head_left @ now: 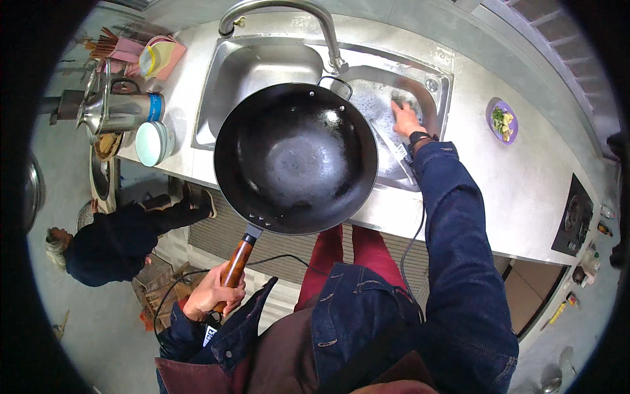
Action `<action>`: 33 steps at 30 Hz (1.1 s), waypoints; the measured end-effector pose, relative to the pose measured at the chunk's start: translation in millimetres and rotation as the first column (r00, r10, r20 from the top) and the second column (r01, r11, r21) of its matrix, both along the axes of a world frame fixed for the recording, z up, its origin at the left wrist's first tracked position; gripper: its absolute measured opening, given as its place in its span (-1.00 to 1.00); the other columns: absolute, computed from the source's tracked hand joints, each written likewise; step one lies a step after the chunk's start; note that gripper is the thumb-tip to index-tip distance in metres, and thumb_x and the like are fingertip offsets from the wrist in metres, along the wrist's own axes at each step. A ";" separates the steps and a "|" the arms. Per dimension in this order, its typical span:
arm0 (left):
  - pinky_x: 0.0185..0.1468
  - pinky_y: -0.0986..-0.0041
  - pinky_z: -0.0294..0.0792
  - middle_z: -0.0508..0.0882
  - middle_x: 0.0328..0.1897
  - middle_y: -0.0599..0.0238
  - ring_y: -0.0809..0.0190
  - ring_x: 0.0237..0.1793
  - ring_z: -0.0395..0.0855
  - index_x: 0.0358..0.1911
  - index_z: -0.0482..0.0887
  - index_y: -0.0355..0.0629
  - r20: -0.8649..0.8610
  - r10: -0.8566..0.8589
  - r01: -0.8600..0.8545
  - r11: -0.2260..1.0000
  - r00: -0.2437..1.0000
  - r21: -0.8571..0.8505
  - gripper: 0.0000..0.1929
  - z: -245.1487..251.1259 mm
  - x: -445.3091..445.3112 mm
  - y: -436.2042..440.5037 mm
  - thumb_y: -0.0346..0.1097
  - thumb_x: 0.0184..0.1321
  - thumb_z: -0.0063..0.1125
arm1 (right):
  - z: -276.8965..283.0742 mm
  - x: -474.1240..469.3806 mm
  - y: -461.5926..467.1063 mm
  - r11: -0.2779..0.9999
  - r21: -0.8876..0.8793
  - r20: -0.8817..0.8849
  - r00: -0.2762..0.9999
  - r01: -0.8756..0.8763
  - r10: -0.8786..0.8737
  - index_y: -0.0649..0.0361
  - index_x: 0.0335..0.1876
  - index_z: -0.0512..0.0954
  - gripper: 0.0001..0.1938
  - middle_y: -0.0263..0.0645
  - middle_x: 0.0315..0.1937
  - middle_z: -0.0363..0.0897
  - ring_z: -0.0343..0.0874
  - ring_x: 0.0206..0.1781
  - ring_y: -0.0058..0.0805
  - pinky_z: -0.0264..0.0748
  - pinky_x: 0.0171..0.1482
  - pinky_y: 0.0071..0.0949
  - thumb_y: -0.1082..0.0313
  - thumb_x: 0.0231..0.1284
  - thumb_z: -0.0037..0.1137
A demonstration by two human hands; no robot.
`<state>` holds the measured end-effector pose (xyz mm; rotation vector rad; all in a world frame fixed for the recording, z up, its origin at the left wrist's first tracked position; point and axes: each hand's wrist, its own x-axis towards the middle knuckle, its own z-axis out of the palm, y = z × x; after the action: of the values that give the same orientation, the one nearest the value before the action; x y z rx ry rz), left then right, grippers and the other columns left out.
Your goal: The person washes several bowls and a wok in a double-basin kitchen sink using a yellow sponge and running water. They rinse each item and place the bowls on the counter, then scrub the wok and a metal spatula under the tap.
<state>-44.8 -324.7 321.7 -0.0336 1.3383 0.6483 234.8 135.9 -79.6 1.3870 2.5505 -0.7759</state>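
Observation:
My left hand (216, 294) grips the brown wooden handle (237, 263) of a large black wok (295, 157). The wok's inside faces up and looks wet, with a bright glint. It is held over the front of a double stainless-steel sink (209, 106), covering part of both basins. My right hand (407, 119) is down in the right basin among suds, its fingertips at a dark, rough clump (404, 100), perhaps a scouring pad. Whether the fingers are closed on it is unclear. A long, narrow pale utensil (386, 138) slants beside that hand, partly hidden by the wok.
A curved faucet (327, 24) arches behind the wok. On the left stand stacked pale-green bowls (150, 143), a metal kettle (123, 108) and a chopstick holder (125, 51). Rightward are a purple dish (514, 123) of chopped food and a stove (573, 216). Another person (108, 241) is at left.

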 end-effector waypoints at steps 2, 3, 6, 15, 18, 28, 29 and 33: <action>-0.69 0.55 0.25 0.45 -0.53 0.31 0.38 -0.77 0.38 -0.19 0.37 -0.23 0.009 -0.006 0.006 1.000 1.000 -0.007 -0.64 -0.8 -0.4 5.3 -0.58 -0.02 0.28 | 5.0 -8.4 -6.8 0.969 -0.230 0.071 0.992 -0.090 0.109 -0.02 0.48 0.25 -0.23 0.13 0.36 0.26 0.44 0.30 0.16 0.44 0.33 -0.06 0.53 0.03 0.14; -0.69 0.55 0.26 0.45 -0.52 0.31 0.38 -0.76 0.39 -0.19 0.37 -0.23 0.001 -0.017 0.017 1.000 1.000 -0.009 -0.64 -2.3 -2.0 7.0 -0.58 -0.01 0.28 | 7.5 -12.5 -13.0 0.961 -0.195 0.057 0.976 -0.197 0.211 0.02 0.42 0.29 -0.34 0.10 0.31 0.31 0.48 0.27 0.13 0.47 0.28 -0.03 0.53 0.13 0.07; -0.69 0.55 0.28 0.45 -0.51 0.32 0.37 -0.75 0.41 -0.18 0.37 -0.24 0.018 -0.033 0.033 0.999 0.999 0.007 -0.65 -3.4 -3.1 14.8 -0.59 0.00 0.26 | 16.5 -13.3 -6.2 0.992 -0.095 0.186 0.978 -0.082 0.099 0.04 0.32 0.32 -0.53 0.05 0.28 0.34 0.56 0.19 0.13 0.54 0.17 0.00 0.50 0.28 -0.07; -0.70 0.52 0.33 0.45 -0.54 0.33 0.35 -0.75 0.46 -0.18 0.36 -0.25 -0.020 -0.094 0.094 0.996 0.995 -0.008 -0.67 -3.6 -5.2 22.1 -0.62 0.04 0.21 | 6.3 -26.9 3.8 1.000 -0.013 0.257 0.966 -0.012 0.015 0.15 0.39 0.19 -0.16 0.31 0.22 0.31 0.52 0.18 0.23 0.54 0.21 -0.04 0.47 -0.10 0.38; -0.70 0.52 0.32 0.46 -0.55 0.31 0.34 -0.76 0.46 -0.19 0.36 -0.24 -0.008 -0.109 0.109 0.994 0.994 -0.013 -0.68 -2.2 -8.6 22.7 -0.61 0.04 0.22 | -3.1 -29.0 -0.7 0.999 0.050 0.268 0.963 -0.001 -0.012 0.08 0.45 0.15 -0.08 0.19 0.27 0.25 0.53 0.16 0.27 0.56 0.16 0.04 0.35 -0.10 0.44; -0.69 0.55 0.33 0.46 -0.52 0.34 0.37 -0.75 0.45 -0.13 0.37 -0.25 -0.002 -0.162 0.162 0.986 0.987 0.048 -0.65 2.3 -5.5 35.0 -0.50 0.05 0.26 | 7.4 -26.8 27.1 0.807 -0.367 -0.300 0.762 0.463 -0.573 0.26 0.25 0.37 -0.55 -0.14 -0.35 0.63 0.56 -0.61 -0.44 0.46 -0.56 -0.37 0.46 0.22 0.09; -0.69 0.56 0.32 0.46 -0.54 0.35 0.38 -0.75 0.45 -0.15 0.37 -0.24 -0.001 -0.159 0.158 0.985 0.987 0.063 -0.67 2.6 -4.4 37.6 -0.49 0.06 0.25 | 27.8 -27.7 28.3 0.782 -0.323 -0.314 0.720 0.533 -0.620 0.22 0.20 0.40 -0.49 -0.04 -0.24 0.65 0.66 -0.40 -0.35 0.58 -0.35 -0.33 0.33 0.13 0.27; -0.69 0.56 0.31 0.45 -0.59 0.35 0.38 -0.78 0.43 -0.23 0.37 -0.22 -0.008 -0.189 0.189 0.976 0.982 0.106 -0.71 -3.8 0.7 47.4 -0.47 0.06 0.26 | 120.0 -27.4 8.5 0.889 -0.415 -0.588 0.689 0.194 -0.424 0.20 0.10 0.41 -0.54 -0.12 -0.23 0.65 0.61 -0.46 -0.46 0.54 -0.44 -0.40 0.38 0.10 0.34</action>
<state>-44.1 -277.2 318.0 0.1777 1.2853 0.5565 207.4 144.4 40.4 1.6699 2.4397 -1.9876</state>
